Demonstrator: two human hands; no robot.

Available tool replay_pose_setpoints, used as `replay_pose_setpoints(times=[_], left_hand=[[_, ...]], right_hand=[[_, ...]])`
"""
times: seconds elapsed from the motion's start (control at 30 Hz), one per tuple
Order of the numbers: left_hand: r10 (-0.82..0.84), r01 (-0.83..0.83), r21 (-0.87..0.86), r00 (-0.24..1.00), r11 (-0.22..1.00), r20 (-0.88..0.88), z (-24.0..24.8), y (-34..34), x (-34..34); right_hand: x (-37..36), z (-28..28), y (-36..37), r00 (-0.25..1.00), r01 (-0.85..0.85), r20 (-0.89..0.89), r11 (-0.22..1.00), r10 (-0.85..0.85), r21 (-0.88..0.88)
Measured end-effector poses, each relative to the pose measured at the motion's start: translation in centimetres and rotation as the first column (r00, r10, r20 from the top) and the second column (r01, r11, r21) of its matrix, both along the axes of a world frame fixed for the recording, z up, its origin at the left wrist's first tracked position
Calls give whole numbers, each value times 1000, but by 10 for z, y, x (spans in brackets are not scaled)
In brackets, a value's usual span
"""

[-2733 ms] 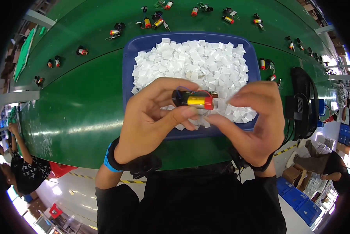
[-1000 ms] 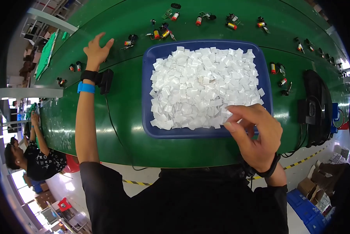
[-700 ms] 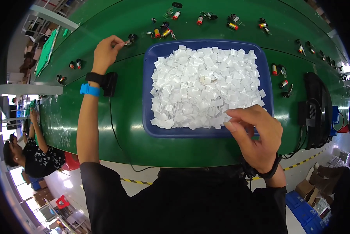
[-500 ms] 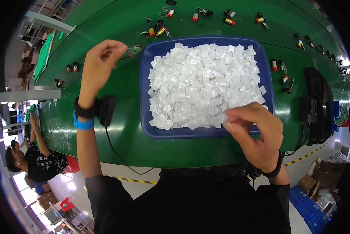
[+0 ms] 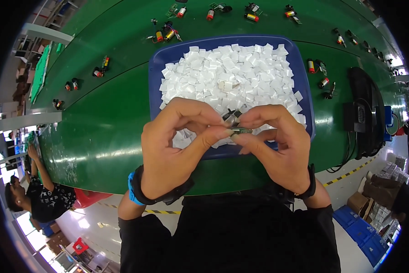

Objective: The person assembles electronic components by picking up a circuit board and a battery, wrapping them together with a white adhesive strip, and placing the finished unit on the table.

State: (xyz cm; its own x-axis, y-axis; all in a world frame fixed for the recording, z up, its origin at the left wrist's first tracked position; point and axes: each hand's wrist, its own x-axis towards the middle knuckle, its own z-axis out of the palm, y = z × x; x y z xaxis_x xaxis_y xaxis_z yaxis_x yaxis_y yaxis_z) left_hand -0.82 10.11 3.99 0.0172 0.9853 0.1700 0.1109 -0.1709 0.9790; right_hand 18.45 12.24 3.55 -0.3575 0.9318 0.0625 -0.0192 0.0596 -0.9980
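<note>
Brought in from the upper left since half a second ago, the left hand (image 5: 166, 145) now meets the right hand (image 5: 284, 150) at the centre of the frame, with a small circuit-board assembly (image 5: 240, 130) between them.

At the far left, a co-worker (image 5: 52, 200) in a black patterned shirt stretches an arm toward the long green table (image 5: 99, 123). In the upper left, a yellow-and-red cylindrical cell (image 5: 105, 62) lies just beside a darker, red-ended one.

At the centre, the left hand pinches the assembly's left side between thumb and fingertips; the right hand grips its right side the same way. Its dark upper part is partly hidden by the fingers. Behind and below both hands sits a blue tray (image 5: 154, 77) heaped with small white squares (image 5: 236, 63). Beyond its far rim, wired cell assemblies (image 5: 168, 34) are scattered along the top.

Near the tray's right side lies a yellow cell (image 5: 310, 66) with red ends; farther right is a black grilled box (image 5: 353, 117). Blue crates (image 5: 361, 232) stand at lower right.
</note>
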Motion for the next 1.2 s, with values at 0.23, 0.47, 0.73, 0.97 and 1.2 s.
replay_pose_setpoints(times=[0.23, 0.47, 0.73, 0.97, 1.2], left_hand=[[19, 32, 154, 946, 988, -325, -2, -3, 3], [160, 121, 395, 778, 910, -607, -10, 0, 5], [111, 52, 306, 863, 951, -494, -11, -4, 10], [-59, 49, -55, 978, 997, -202, -6, -11, 4], [-134, 148, -163, 986, 975, 94, -11, -9, 6]], right_hand=[[8, -7, 9, 963, -52, -268, 958, -26, -282], [19, -21, 8, 913, -231, -402, 901, 71, -366], [8, -14, 7, 951, 33, -284, 954, -121, -297], [4, -23, 5, 948, 106, -287, 987, -137, -120], [3, -26, 5, 960, 101, -259, 994, -105, -31]])
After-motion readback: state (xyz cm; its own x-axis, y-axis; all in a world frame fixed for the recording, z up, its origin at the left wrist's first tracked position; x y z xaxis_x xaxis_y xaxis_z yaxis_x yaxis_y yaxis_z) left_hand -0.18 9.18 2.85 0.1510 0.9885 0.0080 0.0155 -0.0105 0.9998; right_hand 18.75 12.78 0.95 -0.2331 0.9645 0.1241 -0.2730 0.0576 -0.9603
